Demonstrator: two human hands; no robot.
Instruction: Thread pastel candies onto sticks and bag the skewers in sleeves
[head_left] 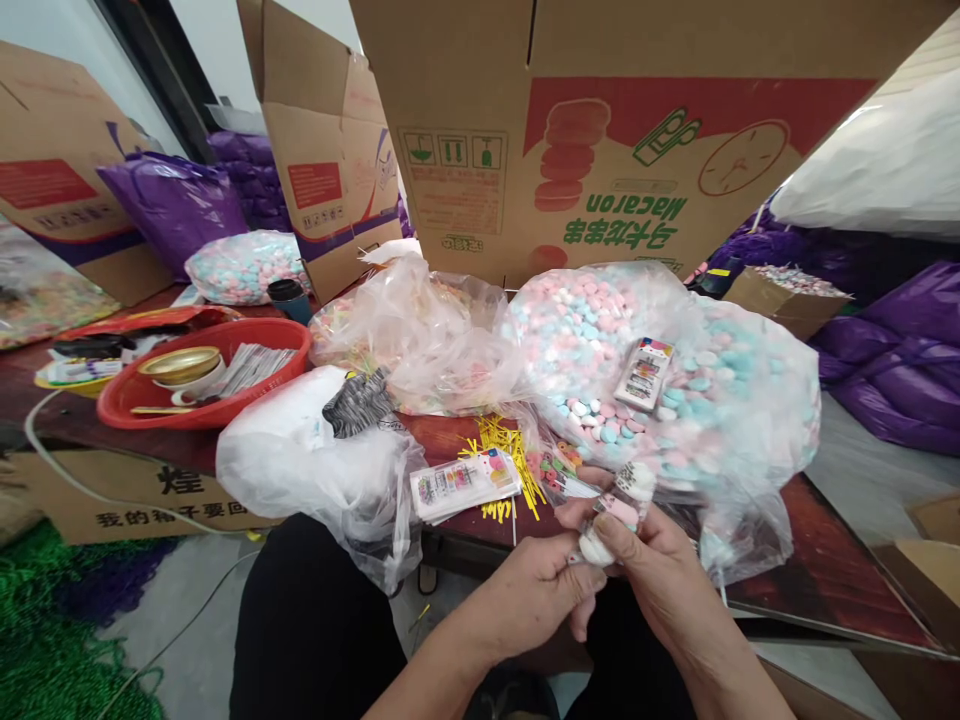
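Observation:
My left hand (534,588) and my right hand (660,560) meet above my lap at the table's front edge. Both are closed on a small clear packet (619,508) with pink and white pieces in it, and the fingers partly cover it. Just beyond them lie several yellow twist ties (510,470) and some small colourful ring-shaped pieces (553,468). To the left is a stack of printed clear sachets (465,484). A second sachet stack (645,374) rests on a big clear bag of pink, white and blue candies (577,310).
A red basin (202,415) holding a gold-coloured bowl (180,366) stands at the left. Nearer are a white plastic bag (300,440) and a dark grey cloth (357,404). A large Macaron carton (465,100) rises behind the candy bags. Purple sacks (900,350) lie at the right.

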